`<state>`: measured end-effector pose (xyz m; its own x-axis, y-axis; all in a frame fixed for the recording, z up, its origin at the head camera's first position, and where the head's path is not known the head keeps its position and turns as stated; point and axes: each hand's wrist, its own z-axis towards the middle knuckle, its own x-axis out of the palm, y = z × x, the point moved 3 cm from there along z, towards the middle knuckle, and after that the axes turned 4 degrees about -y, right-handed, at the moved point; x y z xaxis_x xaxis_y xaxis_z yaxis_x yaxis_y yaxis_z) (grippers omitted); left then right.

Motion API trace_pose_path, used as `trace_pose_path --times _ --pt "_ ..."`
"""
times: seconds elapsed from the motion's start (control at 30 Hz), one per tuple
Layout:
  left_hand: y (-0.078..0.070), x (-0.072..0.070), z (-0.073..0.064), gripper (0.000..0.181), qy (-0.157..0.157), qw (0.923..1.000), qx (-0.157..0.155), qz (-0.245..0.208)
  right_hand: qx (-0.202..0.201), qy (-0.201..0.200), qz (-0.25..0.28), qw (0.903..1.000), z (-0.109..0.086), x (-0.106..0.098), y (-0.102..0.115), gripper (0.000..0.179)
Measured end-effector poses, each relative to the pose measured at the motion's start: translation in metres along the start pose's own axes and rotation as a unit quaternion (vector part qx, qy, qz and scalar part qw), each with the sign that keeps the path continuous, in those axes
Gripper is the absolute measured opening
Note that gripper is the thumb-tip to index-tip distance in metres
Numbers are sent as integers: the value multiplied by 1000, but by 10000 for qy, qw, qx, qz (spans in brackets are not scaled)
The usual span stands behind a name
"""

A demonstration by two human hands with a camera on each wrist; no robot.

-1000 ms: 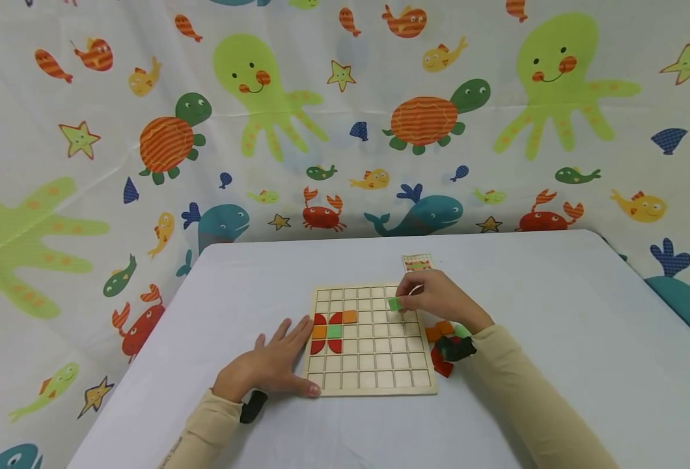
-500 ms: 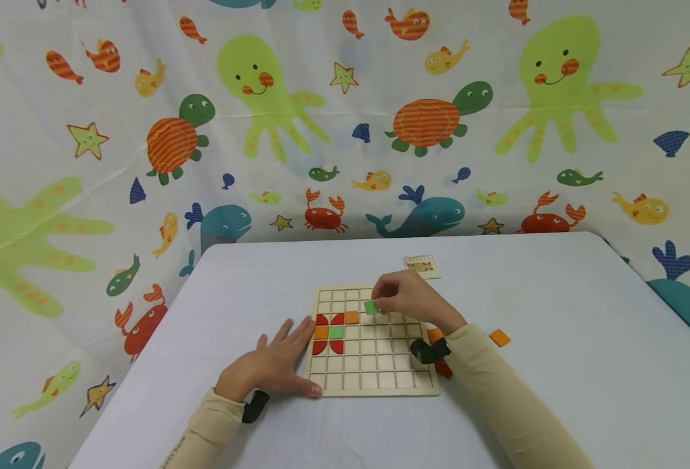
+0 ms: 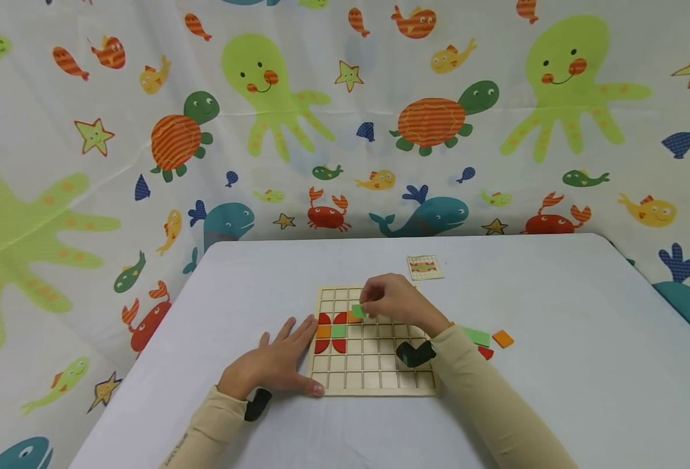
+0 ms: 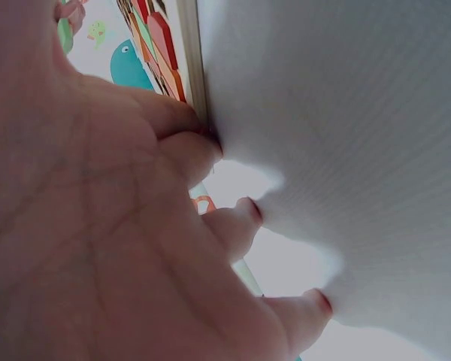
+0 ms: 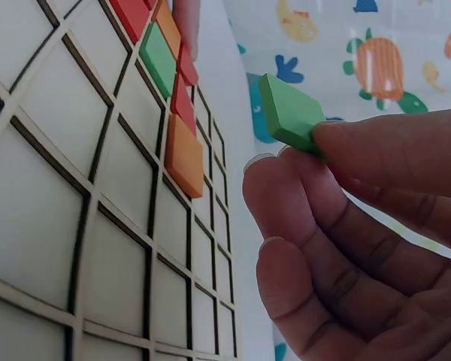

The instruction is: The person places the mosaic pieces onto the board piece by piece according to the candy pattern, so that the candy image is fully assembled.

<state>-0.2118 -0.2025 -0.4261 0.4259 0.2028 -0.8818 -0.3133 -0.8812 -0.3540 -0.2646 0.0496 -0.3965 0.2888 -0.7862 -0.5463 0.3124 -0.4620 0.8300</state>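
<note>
Head view: person sits or stands at a white worktop (image 3: 251, 280), work well under way AFAICT. R hand (image 3: 400, 301) has its grip closed, pinching a green tile (image 3: 357, 311) near one end; R wrist cam shows that tile tilted & apart from the grid board (image 5: 120, 252). From the head it partly covers an orange tile (image 5: 184, 158) lying on the board next to the upper red pcs (image 3: 339, 346), which flank a laid orange sq (image 3: 323, 331) and a laid green sq (image 3: 338, 331). L hand (image 3: 270, 365) isn't gripping anything: fingers spread on the worktop, thumb & index at the board's left edge, prob steadying it. Step in hand, I'd say: bringing the green tile to its cell, not yet seated. Which cell, can't tell. Next move likely calls for levelling the tile, lining it up w/ the slats & lowering it w/o nudging the orange tile. Loose pcs (image 3: 477, 337) lie on the worktop right of the board, by the R sleeve; small picture card (image 3: 425, 267) lies beyond the board.
</note>
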Motion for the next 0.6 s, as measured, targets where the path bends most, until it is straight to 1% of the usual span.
trace_pose_path --times 0.17,0.4,0.6 --pt "-1 -1 -1 127 6 10000 5 -32 -43 42 -116 9999 1 6 -4 6" --pt "-2 -1 0 127 19 9999 -108 -62 226 133 -318 9992 2 14 -10 8" --pt "-2 -1 0 128 -1 9999 -86 -88 348 156 -407 9984 2 20 -9 12"
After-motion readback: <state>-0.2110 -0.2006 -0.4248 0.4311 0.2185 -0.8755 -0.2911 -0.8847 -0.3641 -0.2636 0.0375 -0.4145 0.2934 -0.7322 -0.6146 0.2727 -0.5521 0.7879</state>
